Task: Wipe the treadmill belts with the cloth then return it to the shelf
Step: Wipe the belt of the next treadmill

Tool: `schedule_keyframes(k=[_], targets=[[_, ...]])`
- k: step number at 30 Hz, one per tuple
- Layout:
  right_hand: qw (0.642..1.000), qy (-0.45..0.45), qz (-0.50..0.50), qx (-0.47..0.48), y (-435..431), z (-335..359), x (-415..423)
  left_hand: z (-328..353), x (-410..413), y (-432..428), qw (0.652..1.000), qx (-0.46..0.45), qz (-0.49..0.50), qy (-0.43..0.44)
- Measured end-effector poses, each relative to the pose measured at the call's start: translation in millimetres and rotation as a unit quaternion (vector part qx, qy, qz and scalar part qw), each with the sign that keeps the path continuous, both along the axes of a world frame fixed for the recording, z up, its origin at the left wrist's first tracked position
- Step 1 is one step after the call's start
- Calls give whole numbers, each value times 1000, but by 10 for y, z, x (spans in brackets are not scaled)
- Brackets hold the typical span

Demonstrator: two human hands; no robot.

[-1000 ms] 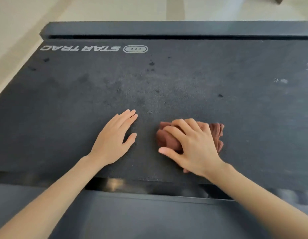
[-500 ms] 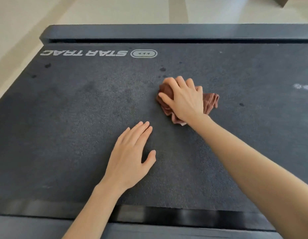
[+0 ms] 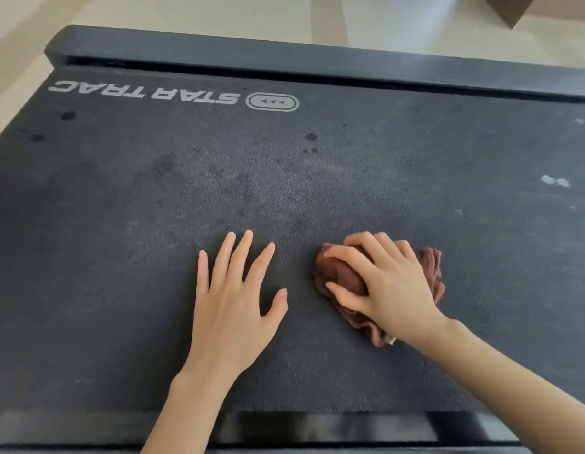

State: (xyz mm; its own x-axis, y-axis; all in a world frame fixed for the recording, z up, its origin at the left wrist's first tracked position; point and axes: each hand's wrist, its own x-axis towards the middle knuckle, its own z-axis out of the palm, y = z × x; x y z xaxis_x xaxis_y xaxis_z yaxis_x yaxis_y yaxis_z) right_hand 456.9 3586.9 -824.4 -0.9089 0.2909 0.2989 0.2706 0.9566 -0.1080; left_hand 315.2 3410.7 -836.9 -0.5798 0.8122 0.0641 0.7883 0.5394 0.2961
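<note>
Forearms reach in over a glossy black edge strip point(image 3: 317, 424) onto the treadmill belt point(image 3: 121, 240). The left hand point(image 3: 233, 299) lies flat on the belt, palm down, fingers straight and spread, as it did half a second ago. The right hand point(image 3: 389, 286) has come back toward the person: it was stretched out ahead of the left hand then, and now sits level with it, just to its right and apart from it. Its fingers curl over a bunched reddish-brown cloth point(image 3: 340, 276) and press it to the belt; folds stick out past the fingertips, the wrist and the far side of the hand. Beyond the hands are dark spots point(image 3: 311, 136) and, to the right, white flecks point(image 3: 554, 181). Farther on, white lettering point(image 3: 143, 93) reads "STAR TRAC", upside down from here, beside an oval badge point(image 3: 272, 102) with three arrowheads. A black rail point(image 3: 317, 60) ends the deck, with pale floor point(image 3: 186, 14) behind it.
</note>
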Motion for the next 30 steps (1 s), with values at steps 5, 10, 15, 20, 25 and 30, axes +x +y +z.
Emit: schedule_keyframes(k=[5, 10, 15, 20, 25, 30], targets=[[984, -29, -173, 6, 187, -42, -1173, 4, -229, -143, 995, -15, 101, 0], [993, -28, -119, 6, -103, -46, -1206, -8, -502, -376, 970, 8, 242, -17], [999, 24, 28, -20, -480, -30, -520, -20, -451, -335, 971, 8, 240, -2], [998, 13, -53, -9, -266, -1, -1104, -57, -471, -313, 969, 12, 245, 8], [993, -15, -120, 0, -406, -45, -1994, -65, -523, -329, 969, 12, 248, 10], [999, -2, -35, 2, -471, -1, -1274, -71, -539, -375, 972, 27, 233, 8]])
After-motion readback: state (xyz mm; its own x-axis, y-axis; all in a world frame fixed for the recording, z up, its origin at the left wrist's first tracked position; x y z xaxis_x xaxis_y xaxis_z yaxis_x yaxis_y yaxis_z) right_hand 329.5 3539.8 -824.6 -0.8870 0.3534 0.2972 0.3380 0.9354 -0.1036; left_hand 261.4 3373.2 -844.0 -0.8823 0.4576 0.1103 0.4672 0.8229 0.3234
